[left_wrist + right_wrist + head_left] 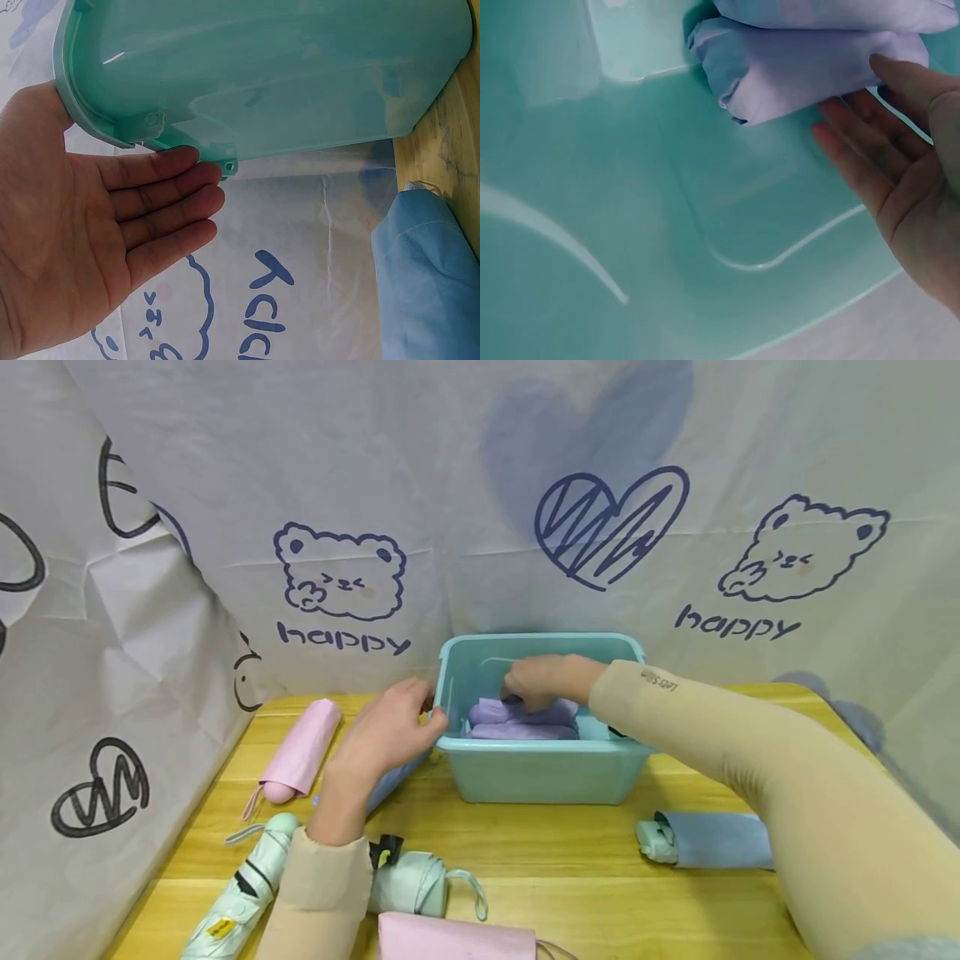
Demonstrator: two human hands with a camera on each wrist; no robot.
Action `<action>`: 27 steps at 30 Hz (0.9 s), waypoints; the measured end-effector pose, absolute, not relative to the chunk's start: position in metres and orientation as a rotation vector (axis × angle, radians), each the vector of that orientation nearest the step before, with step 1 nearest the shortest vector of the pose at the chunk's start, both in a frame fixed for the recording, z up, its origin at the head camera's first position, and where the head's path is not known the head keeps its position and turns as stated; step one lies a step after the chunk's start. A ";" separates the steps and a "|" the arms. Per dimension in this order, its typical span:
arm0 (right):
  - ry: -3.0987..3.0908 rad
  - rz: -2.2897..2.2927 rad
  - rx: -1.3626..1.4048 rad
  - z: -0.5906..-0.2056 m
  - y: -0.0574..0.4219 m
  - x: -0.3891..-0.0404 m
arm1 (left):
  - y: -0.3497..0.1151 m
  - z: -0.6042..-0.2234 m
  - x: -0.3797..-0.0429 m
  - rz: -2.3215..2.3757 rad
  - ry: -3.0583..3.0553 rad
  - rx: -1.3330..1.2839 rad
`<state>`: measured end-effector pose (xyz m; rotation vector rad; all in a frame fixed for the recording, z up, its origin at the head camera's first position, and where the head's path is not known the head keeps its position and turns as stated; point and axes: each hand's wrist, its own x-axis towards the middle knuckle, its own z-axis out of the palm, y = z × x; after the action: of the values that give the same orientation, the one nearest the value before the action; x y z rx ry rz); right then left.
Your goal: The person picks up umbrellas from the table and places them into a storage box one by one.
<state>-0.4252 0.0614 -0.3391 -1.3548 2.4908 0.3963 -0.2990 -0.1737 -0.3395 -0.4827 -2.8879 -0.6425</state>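
My left hand [384,727] rests at the left rim of a teal plastic bin [540,775]. In the left wrist view its fingers [169,199] lie straight along the outside, and the thumb goes behind the rim. Inside the bin, my right hand [538,683] reaches down over two folded purple umbrellas lying side by side. The right wrist view has the thumb at the edge of the back purple umbrella [802,71], the other fingers loosely extended beside it. The front purple umbrella [525,732] lies along the near wall.
A pink umbrella [303,747] and a mint umbrella [243,889] lie at left. Another mint umbrella [412,883] and a pink one [457,938] are in front. A blue-sleeved umbrella [720,841] lies at right; a blue one [397,783] is partly hidden behind my left hand.
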 end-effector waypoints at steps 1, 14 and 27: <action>2.488 0.379 -1.334 -0.337 0.062 -0.425 | -0.173 -0.339 -0.299 -0.640 -2.887 -0.484; 2.517 0.226 -1.289 -0.307 0.067 -0.415 | -0.173 -0.339 -0.298 -0.660 -2.890 -0.502; 2.626 0.087 -1.281 -0.266 0.079 -0.398 | -0.173 -0.339 -0.300 -0.642 -2.893 -0.522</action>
<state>-0.3981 0.0786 -0.2663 -1.2810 2.6262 0.0874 -0.3004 -0.1729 -0.3390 -0.5224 -2.8935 -0.6417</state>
